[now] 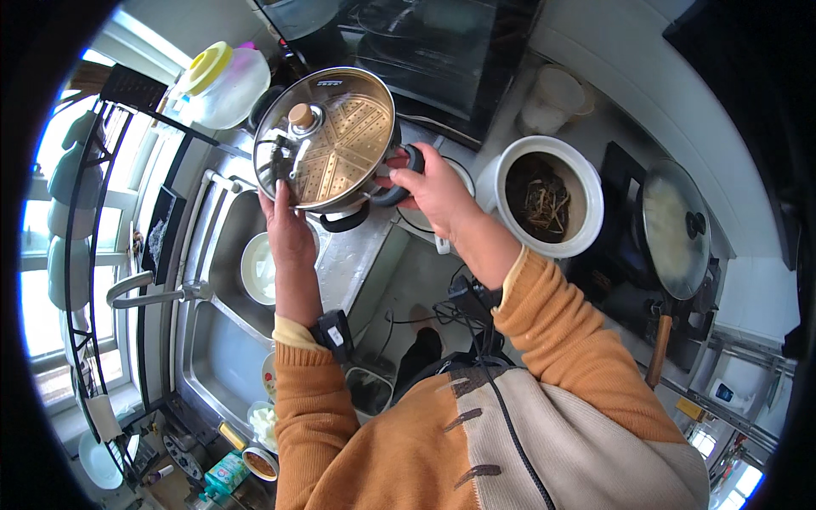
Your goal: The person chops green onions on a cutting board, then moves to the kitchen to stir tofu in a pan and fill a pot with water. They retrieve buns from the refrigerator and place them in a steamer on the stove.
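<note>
A metal pot (389,143) with a glass lid (331,146) is held up over the counter beside the sink. Through the lid a perforated steamer plate shows. My right hand (430,188) grips the pot's black side handle (408,178). My left hand (287,223) is against the pot's near left side; its fingers are partly hidden, so its hold is unclear. A second black handle (344,220) shows below the pot. To the right of my right hand stands a white ceramic pot (593,197) with dark, stringy contents.
A double sink (229,350) with a faucet (185,292) and a white bowl (255,268) lies left. A lidded pan (676,229) with a wooden handle (660,350) sits on the stove at right. A yellow-lidded plastic container (229,89) stands behind the sink. Cables hang near my waist.
</note>
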`<state>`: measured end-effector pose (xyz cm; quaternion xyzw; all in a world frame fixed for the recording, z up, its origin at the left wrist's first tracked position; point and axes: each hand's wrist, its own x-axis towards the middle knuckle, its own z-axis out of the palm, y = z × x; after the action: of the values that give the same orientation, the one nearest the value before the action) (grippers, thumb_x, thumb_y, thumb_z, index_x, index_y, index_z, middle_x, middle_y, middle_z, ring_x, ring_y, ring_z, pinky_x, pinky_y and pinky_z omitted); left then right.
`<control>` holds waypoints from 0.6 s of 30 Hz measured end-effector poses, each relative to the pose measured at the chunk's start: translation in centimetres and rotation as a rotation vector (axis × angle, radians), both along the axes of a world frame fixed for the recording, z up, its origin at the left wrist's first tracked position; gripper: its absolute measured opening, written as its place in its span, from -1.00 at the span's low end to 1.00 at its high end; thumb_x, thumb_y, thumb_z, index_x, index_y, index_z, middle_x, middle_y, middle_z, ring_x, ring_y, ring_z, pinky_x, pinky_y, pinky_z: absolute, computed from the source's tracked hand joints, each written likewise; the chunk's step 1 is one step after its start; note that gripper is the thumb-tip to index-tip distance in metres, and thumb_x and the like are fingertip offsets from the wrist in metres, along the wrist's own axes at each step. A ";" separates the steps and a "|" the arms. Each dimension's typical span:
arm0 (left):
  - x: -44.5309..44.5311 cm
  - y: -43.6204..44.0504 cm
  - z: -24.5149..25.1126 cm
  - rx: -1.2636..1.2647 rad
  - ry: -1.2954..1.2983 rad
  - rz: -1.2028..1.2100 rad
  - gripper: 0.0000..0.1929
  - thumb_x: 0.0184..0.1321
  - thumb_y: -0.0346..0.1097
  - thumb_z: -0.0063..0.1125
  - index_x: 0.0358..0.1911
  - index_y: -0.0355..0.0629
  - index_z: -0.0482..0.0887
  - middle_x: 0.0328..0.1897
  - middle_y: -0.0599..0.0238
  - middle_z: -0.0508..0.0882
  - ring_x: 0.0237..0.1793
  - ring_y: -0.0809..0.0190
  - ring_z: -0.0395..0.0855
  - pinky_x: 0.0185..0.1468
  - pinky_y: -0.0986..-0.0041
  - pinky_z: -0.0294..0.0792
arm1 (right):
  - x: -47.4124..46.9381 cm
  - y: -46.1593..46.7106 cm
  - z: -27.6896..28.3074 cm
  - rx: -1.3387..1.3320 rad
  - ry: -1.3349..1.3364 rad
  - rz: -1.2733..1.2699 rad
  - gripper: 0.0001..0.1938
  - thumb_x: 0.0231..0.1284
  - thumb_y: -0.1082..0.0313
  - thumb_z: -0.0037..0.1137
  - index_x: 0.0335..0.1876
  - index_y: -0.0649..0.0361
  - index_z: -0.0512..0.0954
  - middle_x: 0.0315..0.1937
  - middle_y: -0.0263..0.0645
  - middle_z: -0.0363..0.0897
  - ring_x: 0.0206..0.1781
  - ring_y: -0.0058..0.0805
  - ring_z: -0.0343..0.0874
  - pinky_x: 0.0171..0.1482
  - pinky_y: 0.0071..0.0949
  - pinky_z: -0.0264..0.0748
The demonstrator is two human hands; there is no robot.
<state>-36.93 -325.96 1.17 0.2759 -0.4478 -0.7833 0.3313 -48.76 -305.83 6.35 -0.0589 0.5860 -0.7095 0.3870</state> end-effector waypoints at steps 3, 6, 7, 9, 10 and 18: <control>1.0 2.5 1.3 -0.032 0.108 -0.086 -0.49 0.41 -0.34 -0.09 0.40 -0.02 0.13 0.28 0.25 0.44 0.25 0.23 0.43 0.31 0.25 0.29 | 2.1 2.8 1.0 -0.060 0.003 -0.062 -0.54 0.26 0.47 0.01 0.27 0.18 0.24 0.06 -0.25 0.48 0.04 -0.47 0.58 -0.08 -0.43 0.56; 2.1 6.1 2.9 -0.086 0.101 -0.087 -0.46 0.42 -0.33 -0.10 0.43 -0.05 0.09 0.33 0.24 0.39 0.30 0.22 0.37 0.33 0.28 0.25 | 4.0 6.4 1.6 -0.145 0.011 -0.128 -0.59 0.25 0.48 0.04 0.20 0.24 0.27 -0.04 -0.27 0.49 -0.03 -0.54 0.56 -0.15 -0.48 0.60; 2.4 7.5 3.4 -0.014 0.157 -0.104 -0.45 0.42 -0.33 -0.11 0.44 -0.08 0.07 0.36 0.23 0.35 0.33 0.22 0.33 0.34 0.30 0.23 | 4.6 7.8 1.7 -0.151 0.014 -0.149 -0.59 0.26 0.48 0.03 0.20 0.23 0.27 -0.03 -0.27 0.48 -0.03 -0.54 0.56 -0.15 -0.49 0.61; 3.1 10.4 4.2 -0.053 0.166 -0.119 -0.45 0.42 -0.35 -0.12 0.44 -0.10 0.07 0.37 0.23 0.35 0.33 0.23 0.32 0.35 0.33 0.21 | 6.1 10.6 2.0 -0.194 -0.001 -0.191 -0.59 0.27 0.48 0.03 0.21 0.23 0.26 -0.02 -0.28 0.47 -0.04 -0.56 0.55 -0.14 -0.52 0.61; 3.3 11.8 4.5 -0.082 0.136 -0.118 -0.44 0.41 -0.37 -0.12 0.44 -0.13 0.06 0.37 0.21 0.34 0.32 0.23 0.33 0.35 0.34 0.20 | 6.7 12.2 2.2 -0.183 -0.017 -0.203 -0.57 0.28 0.46 0.03 0.23 0.22 0.23 0.00 -0.28 0.44 -0.05 -0.56 0.55 -0.12 -0.55 0.63; 1.3 21.4 5.8 -0.147 0.048 -0.293 -0.35 0.34 -0.40 -0.02 0.47 -0.11 0.03 0.36 0.24 0.38 0.28 0.29 0.37 0.34 0.44 0.18 | 8.9 23.2 4.5 -0.133 -0.029 -0.388 -0.54 0.32 0.54 -0.13 0.31 0.24 0.17 0.24 -0.14 0.32 0.20 -0.11 0.50 0.05 -0.23 0.64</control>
<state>-35.67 -304.54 6.99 0.1638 -0.5313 -0.7947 0.2436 -39.85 -282.62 10.87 0.0400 0.5327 -0.8085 0.2469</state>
